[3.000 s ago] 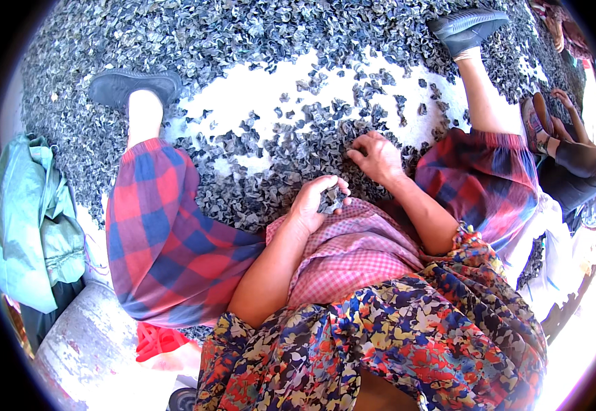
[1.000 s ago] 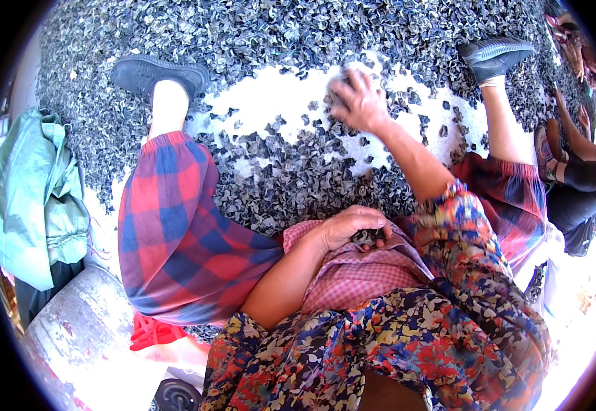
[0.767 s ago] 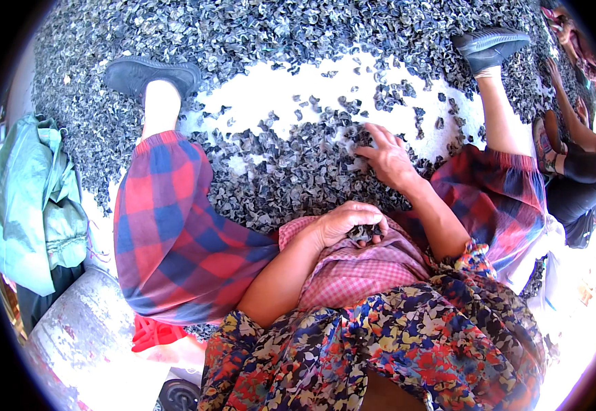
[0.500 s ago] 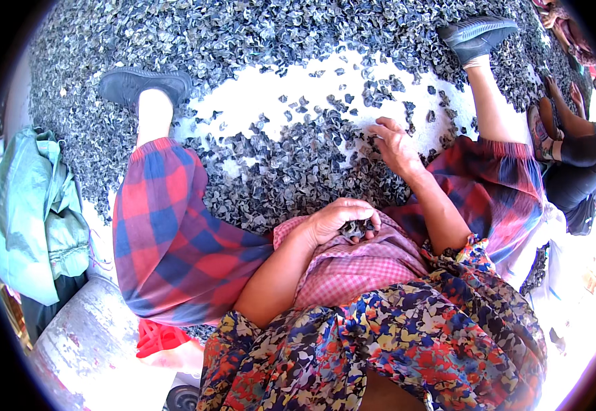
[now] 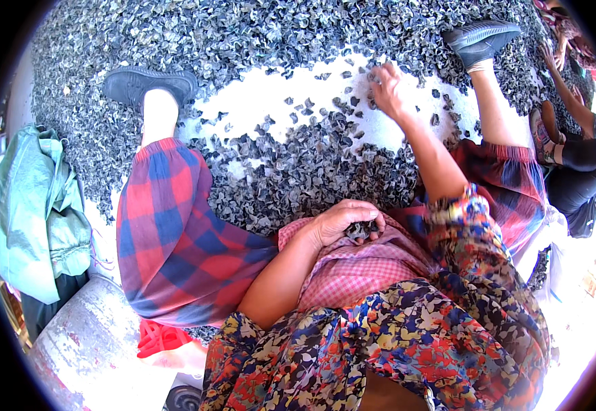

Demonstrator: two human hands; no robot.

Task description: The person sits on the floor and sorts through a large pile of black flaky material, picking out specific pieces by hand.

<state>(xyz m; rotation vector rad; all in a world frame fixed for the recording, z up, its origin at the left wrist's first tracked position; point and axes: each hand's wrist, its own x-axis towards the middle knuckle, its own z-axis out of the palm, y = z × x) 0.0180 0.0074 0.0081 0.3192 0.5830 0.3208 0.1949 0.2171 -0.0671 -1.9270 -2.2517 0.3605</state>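
Close to my lap, my left hand (image 5: 346, 222) curls around a small bunch of dark, crinkled wood ear mushrooms (image 5: 361, 230). It rests on a pink checked cloth (image 5: 353, 270). My right hand (image 5: 390, 92) is stretched out over the pale ground sheet (image 5: 270, 96), at the far edge of the thinned patch. Its fingers are blurred but look apart, with nothing visible in them. A heap of dried wood ear mushrooms (image 5: 291, 171) lies between my legs, and single pieces are scattered near my right hand.
My legs in plaid trousers (image 5: 167, 226) spread to both sides, with dark shoes (image 5: 150, 85) on the mushroom layer. A green cloth (image 5: 34, 205) and a worn metal drum (image 5: 92, 342) stand at left. Another person's leg (image 5: 579, 171) and arms show at right.
My right hand has moved away from me, from the heap's right side to over the pale sheet. My left hand keeps its hold on the mushrooms. At far right, another person's arm has shifted.
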